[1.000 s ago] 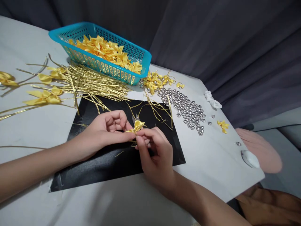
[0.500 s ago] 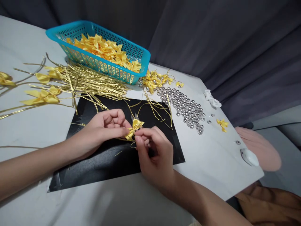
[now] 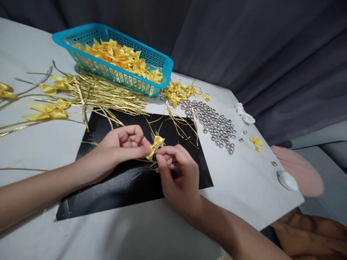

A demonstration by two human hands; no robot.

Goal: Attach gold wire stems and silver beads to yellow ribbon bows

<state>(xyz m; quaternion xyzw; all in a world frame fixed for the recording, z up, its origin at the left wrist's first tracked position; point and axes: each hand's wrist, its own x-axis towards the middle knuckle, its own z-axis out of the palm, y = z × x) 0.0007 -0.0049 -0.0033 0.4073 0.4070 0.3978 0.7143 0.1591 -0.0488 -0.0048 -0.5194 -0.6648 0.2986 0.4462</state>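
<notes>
A small yellow ribbon bow [image 3: 157, 143] is held between both hands above a black mat [image 3: 116, 191]. My left hand [image 3: 124, 146] pinches its left side between thumb and fingers. From the right, my right hand [image 3: 180, 173] has thumb and forefinger pressed together at the bow's lower right edge; the fingertips hide exactly what they grip. Thin gold cord [image 3: 154, 166] loops just below the bow. Behind it, the metal tips of what look like scissors [image 3: 155, 133] show partly on the mat.
A blue basket [image 3: 114, 74] of yellow ribbon pieces stands at the back, with gold cords [image 3: 105, 94] before it. Silver heart-shaped beads [image 3: 214, 124] spread to the right, near finished-looking yellow bows [image 3: 176, 92]. A white device [image 3: 287, 180] lies by the right edge.
The bow has tilted slightly and shifted a little left between the fingers. Both hands keep nearly the same place and grip.
</notes>
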